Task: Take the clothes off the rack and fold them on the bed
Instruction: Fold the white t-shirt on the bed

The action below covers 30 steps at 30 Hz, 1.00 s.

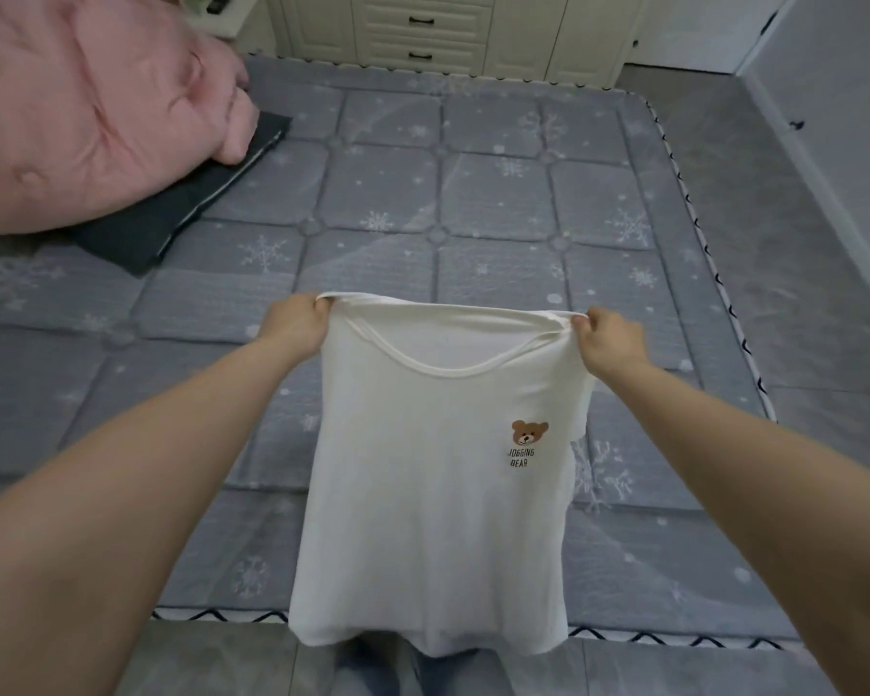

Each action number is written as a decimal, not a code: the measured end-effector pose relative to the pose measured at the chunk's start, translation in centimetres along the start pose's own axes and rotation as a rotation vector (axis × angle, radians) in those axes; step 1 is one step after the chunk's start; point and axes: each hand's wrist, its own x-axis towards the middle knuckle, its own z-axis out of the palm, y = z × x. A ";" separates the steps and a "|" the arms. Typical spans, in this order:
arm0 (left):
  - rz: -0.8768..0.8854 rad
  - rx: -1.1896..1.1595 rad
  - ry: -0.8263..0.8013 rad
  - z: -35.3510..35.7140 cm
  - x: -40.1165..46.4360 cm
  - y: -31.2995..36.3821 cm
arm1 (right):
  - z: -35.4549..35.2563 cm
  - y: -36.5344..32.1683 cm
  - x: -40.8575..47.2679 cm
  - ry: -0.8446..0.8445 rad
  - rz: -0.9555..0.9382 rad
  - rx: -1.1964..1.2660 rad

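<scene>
**White shirt held up over the bed**

The bed point(473, 203) fills most of the view, its grey quilted cover printed with pale snowflakes and edged with a dark zigzag trim. Past its far end stands a cream dresser point(423, 27) with dark drawer handles. A grey floor point(774, 253) runs along the right side of the bed, up to a white wall.

On the far left part of the bed lies a bulky pink duvet point(86, 108), bunched and creased. Its near edge rests on a dark folded cloth point(182, 208), which lies flat on the cover and sticks out toward the middle of the bed.

A white shirt point(433, 494) hangs in the air over the near edge of the bed, stretched wide at the shoulders, its hem dropping past the trim. The scooped neckline faces the camera. On the chest sits a small brown bear print point(528, 433) above the words "JOGGING BEAR".

Both bare arms reach forward. The left hand point(297, 326) pinches the shirt's left shoulder, fingers curled round the fabric. The right hand point(611, 339) grips the right shoulder in the same way, thumb and fingers closed on the cloth.

Below the hem, blue trousers point(372, 670) show at the bottom edge.
</scene>
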 end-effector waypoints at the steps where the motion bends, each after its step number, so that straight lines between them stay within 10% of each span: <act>1: 0.002 0.001 0.029 0.5 0.6 0.2 | 0.3 0.0 0.9 -0.002 -0.001 0.001; 30: 0.241 0.033 0.147 21.6 21.5 -12.9 | 25.6 7.5 19.2 0.019 -0.279 -0.019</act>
